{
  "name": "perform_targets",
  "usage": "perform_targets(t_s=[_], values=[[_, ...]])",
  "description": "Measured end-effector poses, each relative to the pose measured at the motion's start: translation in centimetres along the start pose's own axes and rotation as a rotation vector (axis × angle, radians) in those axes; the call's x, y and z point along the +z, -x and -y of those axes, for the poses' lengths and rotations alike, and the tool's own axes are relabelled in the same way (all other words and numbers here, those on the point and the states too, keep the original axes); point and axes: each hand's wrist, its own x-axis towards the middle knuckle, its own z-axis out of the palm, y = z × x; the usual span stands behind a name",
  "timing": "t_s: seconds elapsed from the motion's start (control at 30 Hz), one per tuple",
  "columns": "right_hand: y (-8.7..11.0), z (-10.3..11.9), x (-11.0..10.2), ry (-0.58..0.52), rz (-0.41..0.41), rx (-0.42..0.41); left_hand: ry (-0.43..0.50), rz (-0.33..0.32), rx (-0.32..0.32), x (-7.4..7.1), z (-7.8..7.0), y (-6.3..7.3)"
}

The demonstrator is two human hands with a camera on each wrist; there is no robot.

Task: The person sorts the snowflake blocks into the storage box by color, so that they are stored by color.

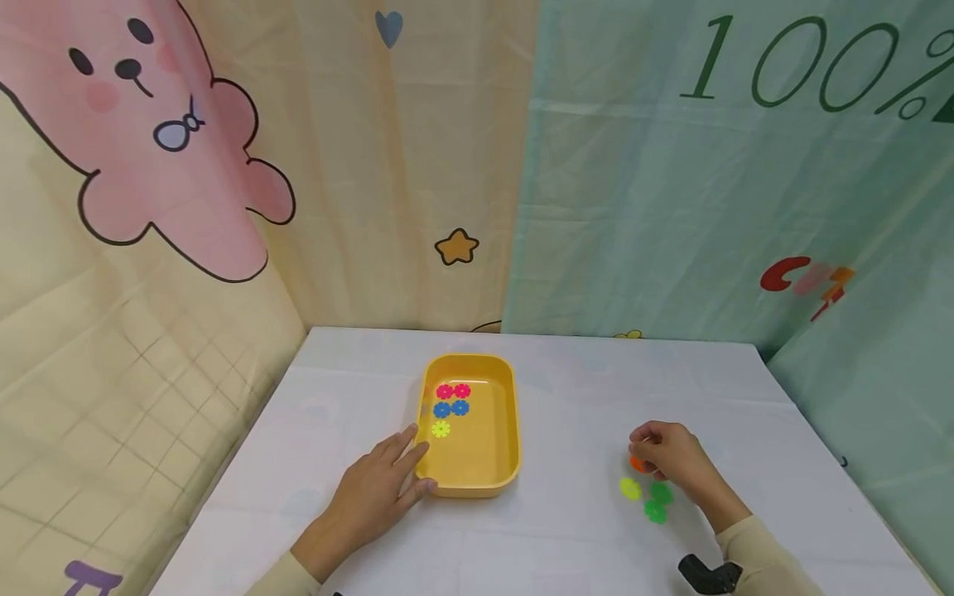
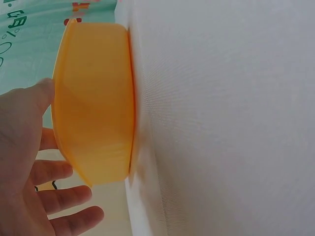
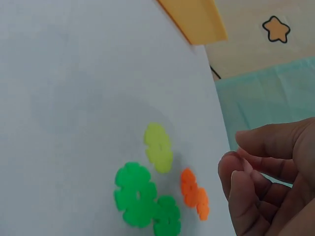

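Observation:
A yellow tray (image 1: 504, 430) stands on the table, holding two pink flower-shaped pieces (image 1: 445, 391), two blue ones (image 1: 442, 410) and one yellow one (image 1: 440, 429) on its left side. My left hand (image 1: 376, 492) rests at the tray's near left rim, fingers spread and mostly straight. In the left wrist view its thumb touches the rim. Over on the right, my right hand (image 1: 671, 451) hovers by two orange flower pieces (image 3: 189, 188), fingers bent and nothing visible between them. Beside these lie a yellow-green piece (image 3: 158, 147) and two green pieces (image 3: 135, 195).
A white cloth (image 1: 566, 530) covers the table. Printed curtains (image 1: 402, 165) hang behind its far edge and along both sides. A black strap-like device (image 1: 708, 575) sits by my right sleeve.

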Motion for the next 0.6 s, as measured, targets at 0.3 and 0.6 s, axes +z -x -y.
perform_targets(t_s=[0.3,0.6], values=[[0.9,-2.3,0.2,0.136,0.021,-0.032,0.004,0.01,-0.014,0.1,0.0,0.1],[0.8,-2.7,1.1,0.233,0.04,-0.073,0.0,0.015,-0.018,0.2,-0.1,0.0]])
